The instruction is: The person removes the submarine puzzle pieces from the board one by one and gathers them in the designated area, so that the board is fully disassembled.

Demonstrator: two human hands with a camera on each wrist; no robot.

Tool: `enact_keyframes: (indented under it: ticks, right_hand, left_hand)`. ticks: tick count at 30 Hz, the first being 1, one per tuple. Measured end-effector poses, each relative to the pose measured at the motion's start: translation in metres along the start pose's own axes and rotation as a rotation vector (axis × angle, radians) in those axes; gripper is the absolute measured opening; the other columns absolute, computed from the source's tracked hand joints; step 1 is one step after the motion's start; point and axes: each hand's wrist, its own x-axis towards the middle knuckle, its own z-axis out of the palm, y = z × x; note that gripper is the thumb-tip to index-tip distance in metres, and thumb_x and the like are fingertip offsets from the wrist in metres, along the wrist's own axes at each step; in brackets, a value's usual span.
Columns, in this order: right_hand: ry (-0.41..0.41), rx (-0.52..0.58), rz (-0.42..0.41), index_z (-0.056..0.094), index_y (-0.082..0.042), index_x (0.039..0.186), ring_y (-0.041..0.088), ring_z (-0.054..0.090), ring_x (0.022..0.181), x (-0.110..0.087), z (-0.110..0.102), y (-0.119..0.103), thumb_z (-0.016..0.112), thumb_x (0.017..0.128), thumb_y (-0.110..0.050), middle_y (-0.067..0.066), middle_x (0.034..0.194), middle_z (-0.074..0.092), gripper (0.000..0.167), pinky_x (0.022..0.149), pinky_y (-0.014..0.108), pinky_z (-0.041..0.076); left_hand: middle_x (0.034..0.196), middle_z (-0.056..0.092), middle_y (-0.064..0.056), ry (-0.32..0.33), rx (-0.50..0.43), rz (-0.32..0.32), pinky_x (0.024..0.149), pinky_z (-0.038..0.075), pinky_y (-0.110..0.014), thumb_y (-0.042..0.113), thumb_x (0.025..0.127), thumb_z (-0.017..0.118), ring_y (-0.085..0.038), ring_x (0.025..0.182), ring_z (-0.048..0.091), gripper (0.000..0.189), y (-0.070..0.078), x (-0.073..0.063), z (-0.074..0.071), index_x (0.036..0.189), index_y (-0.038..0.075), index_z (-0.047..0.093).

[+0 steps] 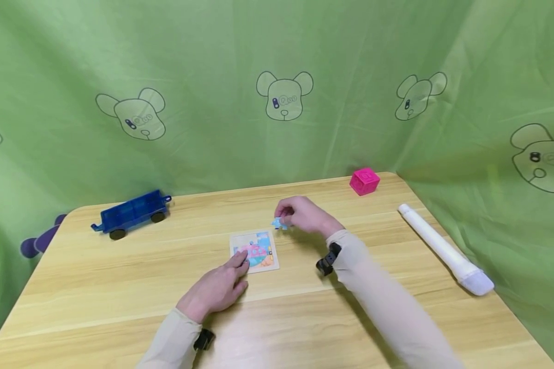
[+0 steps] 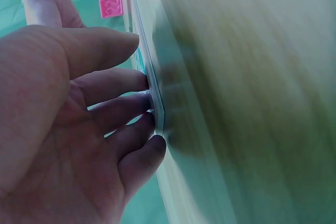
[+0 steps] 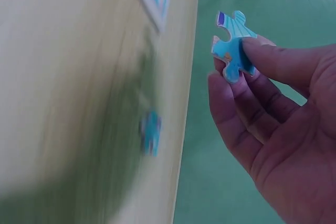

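Note:
A square jigsaw puzzle board [image 1: 242, 240] with a pale frame lies mid-table, its picture partly filled in with pink, blue and orange. My left hand [image 1: 217, 289] rests its fingertips on the board's near left part, hiding some of the picture; the left wrist view shows the fingers loosely bent at the board's edge. Just beyond the board's far right corner, my right hand [image 1: 307, 215] pinches a blue puzzle piece [image 3: 233, 45] between thumb and fingers, above the table. A second blue puzzle piece [image 3: 151, 132], blurred, lies on the table beneath that hand.
A blue toy wagon [image 1: 131, 212] with black wheels stands at the back left. The pink cube [image 1: 364, 181] sits near the back right edge, and a white toy microphone [image 1: 443, 248] lies along the right edge. Green curtain [image 1: 221, 154] hangs behind the table.

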Motion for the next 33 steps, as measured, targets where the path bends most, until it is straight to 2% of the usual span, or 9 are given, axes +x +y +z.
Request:
enact_keyframes:
  ticks: [6, 12, 17, 22, 33]
  right_hand:
    - [0.026, -0.009, 0.035, 0.07, 0.001, 0.097, 0.022, 0.061, 0.082, -0.018, -0.032, 0.03, 0.061, 0.089, 0.007, 0.009, 0.09, 0.067, 0.014, 0.072, 0.036, 0.056]
    - [0.039, -0.015, 0.124, 0.067, 0.005, 0.099, 0.027, 0.06, 0.08, -0.029, -0.055, 0.058, 0.057, 0.09, 0.009, 0.014, 0.089, 0.065, 0.014, 0.071, 0.039, 0.055]
    - [0.019, -0.019, 0.172, 0.065, 0.007, 0.1, 0.026, 0.057, 0.078, -0.028, -0.058, 0.073, 0.056, 0.089, 0.009, 0.014, 0.089, 0.062, 0.014, 0.068, 0.034, 0.051]
    - [0.007, -0.035, 0.176, 0.065, 0.006, 0.097, 0.022, 0.052, 0.076, -0.024, -0.055, 0.081, 0.055, 0.087, 0.01, 0.012, 0.086, 0.061, 0.015, 0.066, 0.03, 0.046]
    - [-0.005, -0.102, 0.205, 0.067, 0.003, 0.095, 0.022, 0.053, 0.08, -0.017, -0.05, 0.091, 0.054, 0.089, 0.008, 0.009, 0.086, 0.062, 0.016, 0.073, 0.033, 0.046]
  left_hand:
    - [0.154, 0.03, -0.025, -0.009, -0.004, -0.01, 0.111, 0.033, -0.047, 0.014, 0.099, 0.057, -0.036, 0.14, 0.031, 0.049, 0.001, 0.0, 0.001, 0.14, -0.011, 0.045]
    - [0.154, 0.029, -0.024, -0.018, -0.002, -0.027, 0.112, 0.032, -0.047, 0.015, 0.099, 0.057, -0.035, 0.141, 0.03, 0.05, 0.001, 0.0, 0.001, 0.141, -0.01, 0.045]
    - [0.154, 0.029, -0.023, -0.02, -0.001, -0.031, 0.111, 0.032, -0.046, 0.015, 0.099, 0.057, -0.034, 0.141, 0.03, 0.05, 0.001, -0.001, 0.0, 0.141, -0.01, 0.045]
    - [0.154, 0.029, -0.023, -0.02, -0.004, -0.031, 0.111, 0.032, -0.047, 0.015, 0.1, 0.057, -0.035, 0.141, 0.03, 0.05, 0.001, -0.001, 0.0, 0.141, -0.01, 0.045]
    - [0.155, 0.028, -0.023, -0.022, -0.01, -0.033, 0.111, 0.032, -0.047, 0.016, 0.1, 0.057, -0.034, 0.141, 0.029, 0.05, 0.001, -0.001, -0.001, 0.142, -0.009, 0.044]
